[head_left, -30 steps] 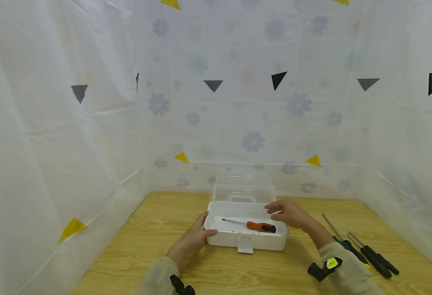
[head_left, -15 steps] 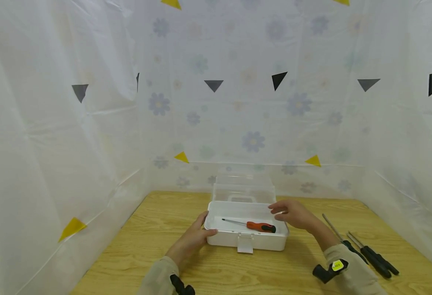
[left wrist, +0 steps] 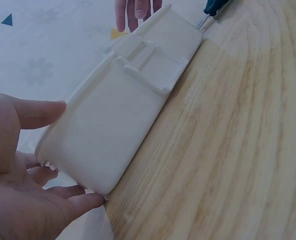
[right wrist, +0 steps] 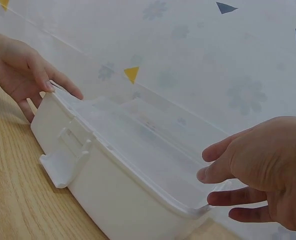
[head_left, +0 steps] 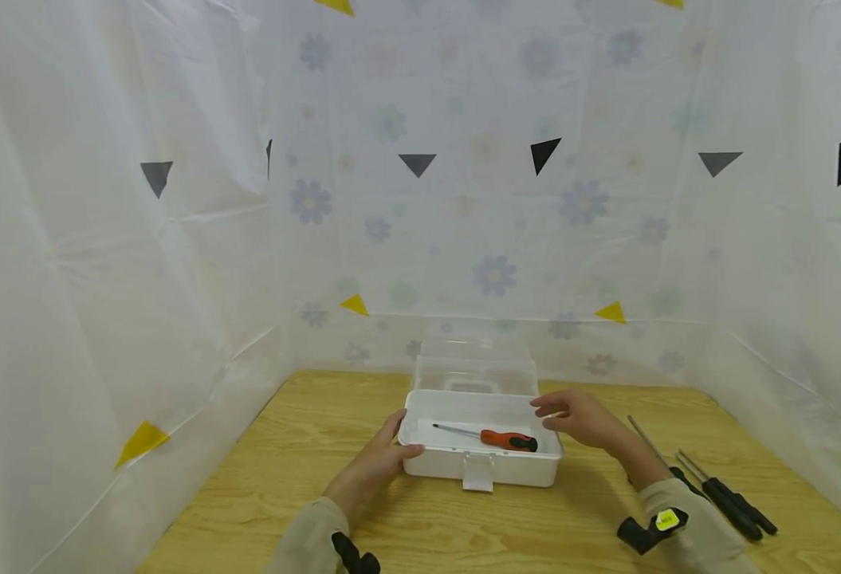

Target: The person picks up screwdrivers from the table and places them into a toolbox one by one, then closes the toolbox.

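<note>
Risk of sliding: the white plastic box (head_left: pixel 481 446), mid-desk, is only steadied by the left hand (head_left: pixel 377 462) with fingers curled on its left end, while the right hand (head_left: pixel 579 416) hovers loosely spread above its right rim, holding nothing.

White box (head_left: pixel 480 466) with clear lid (head_left: pixel 474 363); orange-and-black screwdriver (head_left: pixel 508 440) inside. Black-handled screwdrivers (head_left: pixel 732 504) (one perhaps green) on light wood-grain table (head_left: pixel 305 446). Pale floral sheeting (head_left: pixel 492 239) dotted with yellow and black triangles.

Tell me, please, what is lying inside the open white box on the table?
Inside the white box lies one screwdriver with an orange and black handle, shaft pointing left. The near wall hides the floor strip just behind it, and the right hand hovers over the right end.
</note>
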